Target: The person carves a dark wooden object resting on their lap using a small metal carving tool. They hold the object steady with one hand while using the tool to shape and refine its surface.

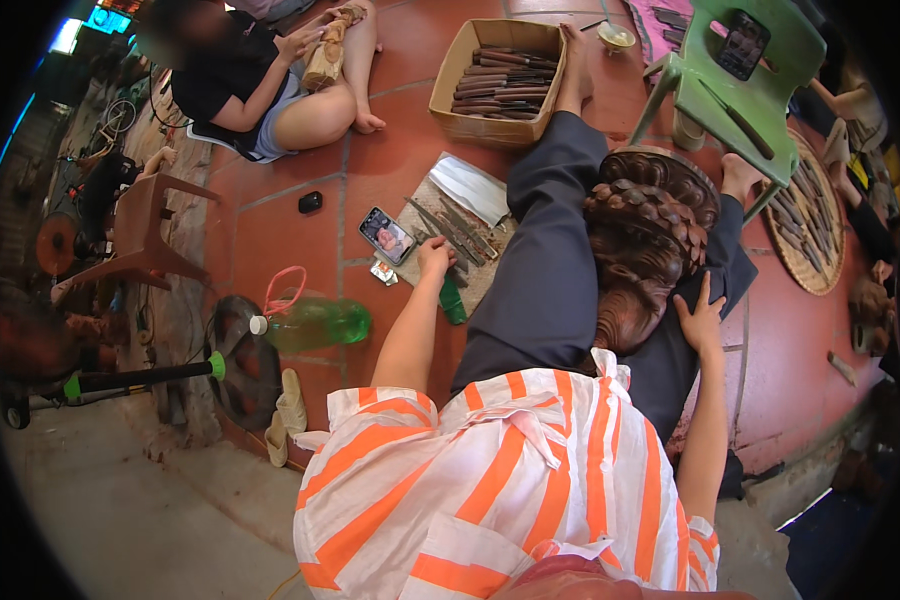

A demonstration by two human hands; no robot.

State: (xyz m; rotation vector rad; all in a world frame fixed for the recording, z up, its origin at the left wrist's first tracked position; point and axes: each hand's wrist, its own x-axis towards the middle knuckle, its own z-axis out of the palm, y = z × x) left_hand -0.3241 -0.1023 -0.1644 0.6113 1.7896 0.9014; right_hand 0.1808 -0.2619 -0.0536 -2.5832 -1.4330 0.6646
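My left hand [435, 258] is down at the near edge of several slim metal tools [457, 228], which look like files or chisels. Its fingers are curled together; what they hold, if anything, is too small to make out. The tools lie on a pale textured mat [483, 272] beside a folded white sheet [469, 189]. Between my legs stands a dark brown wood carving [645, 235], with leafy relief and wavy grooves. My right hand [700, 312] rests on my right thigh beside the carving's lower part, fingers spread and holding nothing.
A phone [387, 235] and a green bottle [320, 322] lie to the left. Ahead stands a cardboard box [455, 122] of wooden-handled tools. A green chair [710, 100] and a wicker tray [782, 232] of tools are right. Another person [260, 85] sits far left holding a carving.
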